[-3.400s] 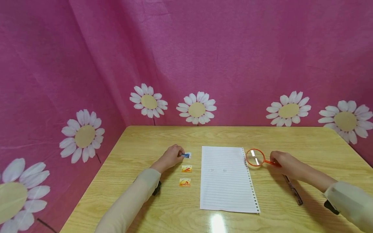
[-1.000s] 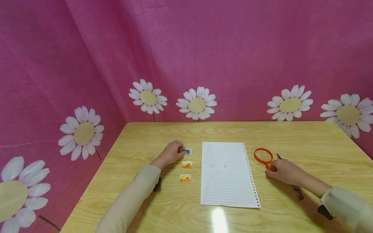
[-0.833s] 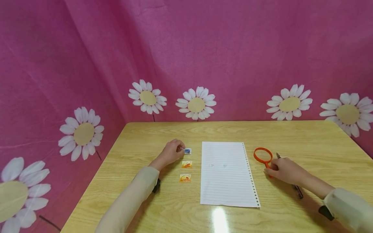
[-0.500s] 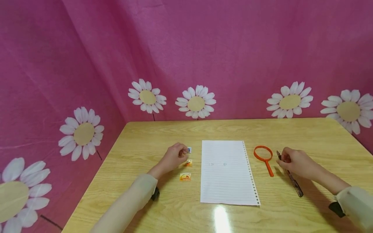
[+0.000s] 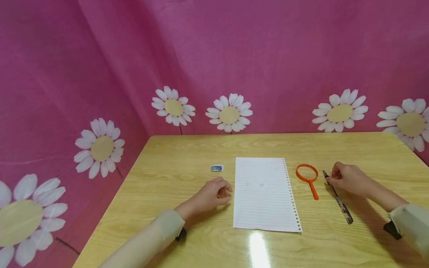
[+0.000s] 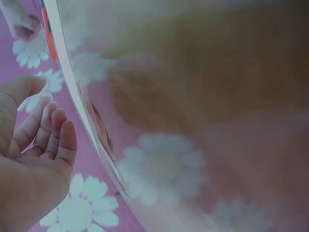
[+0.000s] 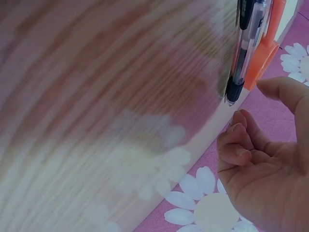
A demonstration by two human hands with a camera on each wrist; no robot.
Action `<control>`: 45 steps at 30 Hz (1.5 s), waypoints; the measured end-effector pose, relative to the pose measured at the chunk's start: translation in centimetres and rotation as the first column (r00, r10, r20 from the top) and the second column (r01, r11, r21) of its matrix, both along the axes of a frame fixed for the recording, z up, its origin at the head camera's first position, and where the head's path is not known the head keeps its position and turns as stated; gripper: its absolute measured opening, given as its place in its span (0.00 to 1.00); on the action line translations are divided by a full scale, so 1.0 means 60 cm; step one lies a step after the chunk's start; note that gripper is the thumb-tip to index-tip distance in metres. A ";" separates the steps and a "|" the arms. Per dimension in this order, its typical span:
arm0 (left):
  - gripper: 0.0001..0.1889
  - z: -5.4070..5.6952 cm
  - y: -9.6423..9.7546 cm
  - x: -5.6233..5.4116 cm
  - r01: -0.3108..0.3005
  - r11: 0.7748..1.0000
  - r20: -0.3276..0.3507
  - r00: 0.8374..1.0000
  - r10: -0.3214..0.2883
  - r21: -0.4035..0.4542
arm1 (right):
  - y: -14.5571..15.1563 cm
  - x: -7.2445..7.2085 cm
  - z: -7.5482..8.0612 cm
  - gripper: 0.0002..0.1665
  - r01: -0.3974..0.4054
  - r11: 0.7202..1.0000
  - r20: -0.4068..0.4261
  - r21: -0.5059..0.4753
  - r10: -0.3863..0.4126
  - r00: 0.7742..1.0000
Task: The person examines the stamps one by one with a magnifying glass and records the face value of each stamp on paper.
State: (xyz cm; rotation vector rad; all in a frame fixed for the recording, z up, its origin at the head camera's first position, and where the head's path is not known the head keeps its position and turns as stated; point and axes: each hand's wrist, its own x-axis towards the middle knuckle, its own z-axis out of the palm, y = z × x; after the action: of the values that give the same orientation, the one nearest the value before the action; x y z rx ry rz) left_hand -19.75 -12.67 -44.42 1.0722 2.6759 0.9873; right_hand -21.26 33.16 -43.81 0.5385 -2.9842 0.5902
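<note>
My left hand [image 5: 211, 195] hovers low over the table, its fingers loosely bent and holding nothing. It covers the place of the two yellow stamps. Beyond it lies a small blue stamp [image 5: 217, 168]. In the left wrist view the thumb and fingers [image 6: 67, 140] stand apart. My right hand [image 5: 352, 180] is at the upper end of a pen [image 5: 339, 199] that lies on the table. The right wrist view shows a gap between thumb and fingers, with the pen [image 7: 246, 43] outside them. A magnifying glass [image 5: 307, 172] with an orange frame lies left of the pen.
A lined sheet of paper [image 5: 264, 208] with punched holes and two faint written marks lies between the hands. The wooden table [image 5: 187, 149] ends against a pink curtain [image 5: 278, 67] with daisies. Light glares on the table below the sheet.
My right hand has put down and released the magnifying glass, then moved right to the pen. My left hand has left the blue stamp and come nearer, over the yellow stamps.
</note>
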 end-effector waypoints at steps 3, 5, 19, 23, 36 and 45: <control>0.08 0.000 0.005 0.014 0.050 0.999 -0.007 0.999 -0.050 -0.012 | 0.002 -0.005 0.001 0.11 0.004 1.000 -0.007 0.027 -0.004 1.000; 0.08 0.000 0.009 0.024 0.077 0.997 -0.005 0.997 -0.077 -0.025 | 0.002 -0.007 0.002 0.13 0.005 0.999 -0.008 0.039 -0.005 1.000; 0.08 0.006 0.025 0.062 0.163 0.959 0.053 0.987 -0.155 -0.230 | 0.002 -0.015 -0.005 0.16 0.008 0.997 0.050 0.077 -0.012 0.999; 0.08 0.007 0.027 0.063 0.164 0.949 0.047 0.986 -0.158 -0.270 | 0.001 -0.015 -0.009 0.16 0.011 0.997 0.045 0.081 -0.014 0.999; 0.08 0.001 0.025 0.066 0.160 0.945 0.071 0.987 -0.145 -0.284 | -0.012 -0.010 -0.007 0.13 0.062 0.997 0.034 0.050 -0.064 0.997; 0.08 0.004 0.021 0.069 0.162 0.945 0.073 0.986 -0.147 -0.286 | -0.015 0.002 -0.014 0.15 -0.039 0.994 -0.109 -0.104 0.027 0.994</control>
State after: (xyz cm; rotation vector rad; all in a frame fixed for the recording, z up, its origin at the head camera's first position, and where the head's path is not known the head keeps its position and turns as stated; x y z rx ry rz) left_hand -15.62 -11.39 -44.18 1.1522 2.5445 0.5628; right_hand -21.13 32.27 -44.62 0.5924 -2.8294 0.6934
